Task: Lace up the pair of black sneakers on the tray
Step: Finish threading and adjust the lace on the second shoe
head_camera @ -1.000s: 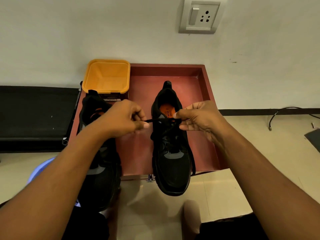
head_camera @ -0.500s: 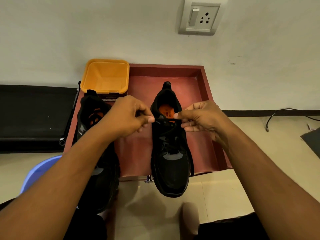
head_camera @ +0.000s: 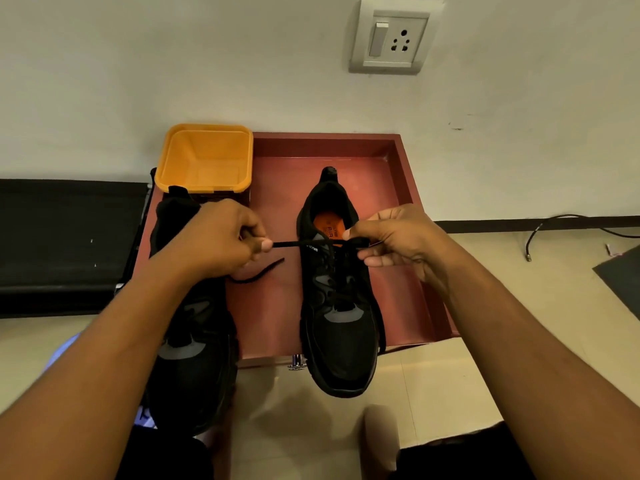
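Observation:
Two black sneakers lie on a dark red tray, toes toward me. The right sneaker has an orange insole and a black lace stretched across its top eyelets. My left hand pinches the lace's left side between thumb and fingers; a loose lace end hangs below it over the tray. My right hand pinches the lace's right side at the shoe's collar. The left sneaker lies under my left forearm and is partly hidden.
An empty orange tub stands at the tray's back left corner. A wall with a switch socket is right behind. A black bench is at the left and a cable lies on the floor at the right.
My left hand has drawn the lace further left, so it now stretches taut across the shoe, and a loose end shows below that hand. My right hand has barely moved.

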A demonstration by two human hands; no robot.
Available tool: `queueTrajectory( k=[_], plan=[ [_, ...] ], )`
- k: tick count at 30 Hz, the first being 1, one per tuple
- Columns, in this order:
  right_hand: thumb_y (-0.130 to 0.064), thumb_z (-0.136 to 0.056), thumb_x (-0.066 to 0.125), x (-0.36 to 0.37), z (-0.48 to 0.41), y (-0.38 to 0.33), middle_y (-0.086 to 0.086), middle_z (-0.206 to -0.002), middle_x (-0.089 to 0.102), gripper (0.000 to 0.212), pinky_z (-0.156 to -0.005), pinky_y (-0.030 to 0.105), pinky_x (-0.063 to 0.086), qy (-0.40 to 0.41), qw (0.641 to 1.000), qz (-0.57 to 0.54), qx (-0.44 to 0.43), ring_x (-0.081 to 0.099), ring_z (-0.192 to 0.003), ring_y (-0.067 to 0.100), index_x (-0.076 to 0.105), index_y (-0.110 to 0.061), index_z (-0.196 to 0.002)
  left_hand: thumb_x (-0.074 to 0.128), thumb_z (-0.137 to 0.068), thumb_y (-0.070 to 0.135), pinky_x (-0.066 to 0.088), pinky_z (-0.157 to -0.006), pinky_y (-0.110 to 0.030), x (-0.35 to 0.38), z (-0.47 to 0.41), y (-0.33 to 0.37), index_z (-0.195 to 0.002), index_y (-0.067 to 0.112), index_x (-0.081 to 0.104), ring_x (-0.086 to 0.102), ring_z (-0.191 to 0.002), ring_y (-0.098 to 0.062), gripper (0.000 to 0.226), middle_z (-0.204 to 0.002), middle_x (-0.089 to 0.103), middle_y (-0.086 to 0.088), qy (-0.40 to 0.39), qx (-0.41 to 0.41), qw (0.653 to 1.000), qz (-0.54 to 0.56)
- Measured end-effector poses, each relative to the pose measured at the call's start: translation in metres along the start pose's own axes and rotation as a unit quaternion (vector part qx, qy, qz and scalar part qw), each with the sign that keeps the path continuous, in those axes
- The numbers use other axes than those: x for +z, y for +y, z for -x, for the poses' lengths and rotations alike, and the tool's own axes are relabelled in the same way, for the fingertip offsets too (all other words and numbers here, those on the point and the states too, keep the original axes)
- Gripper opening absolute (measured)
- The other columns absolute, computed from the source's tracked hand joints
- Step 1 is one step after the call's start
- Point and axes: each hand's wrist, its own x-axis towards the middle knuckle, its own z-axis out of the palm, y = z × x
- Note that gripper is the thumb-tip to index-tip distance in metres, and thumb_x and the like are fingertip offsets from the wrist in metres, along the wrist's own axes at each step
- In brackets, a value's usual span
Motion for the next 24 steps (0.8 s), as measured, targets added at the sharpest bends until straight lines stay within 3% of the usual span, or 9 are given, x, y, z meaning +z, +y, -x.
queueTrajectory(
  k=[4, 10, 14, 16, 19, 24],
  plan=[
    [-0.018, -0.075, 0.092, -0.002, -0.001, -0.002, 0.022, -0.1, 0.078, 0.044, -0.055, 0.025, 0.061, -0.002, 1.0, 0.003, 0.001, 0.074, -0.064, 0.016, 0.075, 0.006, -0.108, 0.076, -0.091, 0.028, 0.055, -0.058, -0.022, 0.017, 0.007, 0.019, -0.088, 0.019, 0.076, 0.072, -0.061, -0.016, 0.009, -0.072, 0.074, -0.001, -0.032, 0.064, 0.992, 0.101],
    [-0.018, -0.077, 0.09, 0.001, -0.002, -0.001, 0.005, -0.07, 0.071, 0.036, -0.057, 0.027, 0.062, -0.008, 1.0, 0.002, 0.009, 0.072, -0.063, 0.015, 0.076, 0.002, -0.104, 0.077, -0.092, 0.025, 0.06, -0.075, -0.034, -0.005, 0.002, -0.001, -0.079, 0.024, 0.076, 0.069, -0.066, -0.005, 0.013, -0.069, 0.073, 0.008, 0.028, 0.025, 0.999, 0.01],
    [-0.016, -0.077, 0.089, 0.002, -0.004, -0.002, 0.006, -0.069, 0.07, 0.034, -0.061, 0.03, 0.063, -0.009, 1.0, 0.003, 0.009, 0.071, -0.063, 0.015, 0.076, 0.003, -0.103, 0.074, -0.093, 0.022, 0.052, -0.059, -0.018, 0.012, 0.01, 0.015, -0.088, 0.015, 0.076, 0.071, -0.064, -0.014, 0.009, -0.072, 0.074, -0.002, -0.027, 0.063, 0.991, 0.118],
    [-0.015, -0.078, 0.088, 0.002, -0.004, -0.002, 0.007, -0.071, 0.071, 0.03, -0.064, 0.031, 0.064, -0.009, 1.0, 0.004, 0.007, 0.07, -0.063, 0.015, 0.076, 0.001, -0.1, 0.073, -0.094, 0.016, 0.051, -0.057, -0.015, 0.01, 0.009, 0.015, -0.084, 0.014, 0.075, 0.071, -0.061, -0.014, 0.01, -0.07, 0.073, -0.005, 0.0, 0.059, 0.991, 0.122],
    [-0.015, -0.078, 0.089, 0.003, -0.004, -0.002, 0.009, -0.075, 0.073, 0.024, -0.065, 0.032, 0.064, -0.014, 1.0, 0.002, 0.009, 0.069, -0.063, 0.016, 0.076, -0.002, -0.094, 0.072, -0.095, 0.016, 0.049, -0.06, -0.016, -0.008, 0.004, -0.002, -0.078, 0.018, 0.074, 0.066, -0.06, -0.003, 0.017, -0.068, 0.072, 0.001, 0.067, 0.024, 0.995, 0.074],
    [-0.014, -0.078, 0.088, 0.004, -0.005, -0.002, 0.009, -0.072, 0.072, 0.018, -0.066, 0.033, 0.064, -0.013, 1.0, 0.007, 0.011, 0.068, -0.061, 0.015, 0.076, -0.005, -0.087, 0.071, -0.096, 0.019, 0.051, -0.057, -0.017, 0.009, 0.012, 0.013, -0.087, 0.012, 0.074, 0.072, -0.063, -0.014, 0.011, -0.07, 0.073, -0.004, -0.031, 0.052, 0.989, 0.136]
  ],
)
